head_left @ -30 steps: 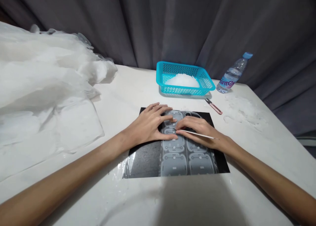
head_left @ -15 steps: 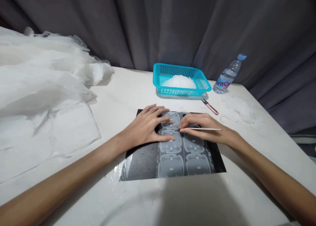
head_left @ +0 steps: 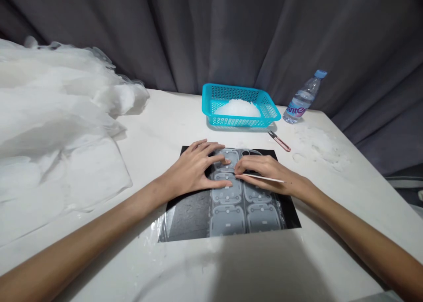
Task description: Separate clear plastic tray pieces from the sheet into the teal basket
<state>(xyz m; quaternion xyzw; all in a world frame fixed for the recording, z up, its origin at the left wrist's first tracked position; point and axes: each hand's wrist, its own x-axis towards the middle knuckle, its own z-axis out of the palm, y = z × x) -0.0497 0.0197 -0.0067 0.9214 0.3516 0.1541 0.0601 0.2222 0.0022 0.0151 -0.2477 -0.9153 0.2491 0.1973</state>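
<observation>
Your left hand is spread, fingers parted, on one black sheet lying on the surface; just beside it, your right hand pinches one thin white stick over that sheet. At least five grey panels show there. Beyond are one blue basket holding one white heap, one bottle and one pair of snips.

Right grip holds a white stick over a patterned sheet
</observation>
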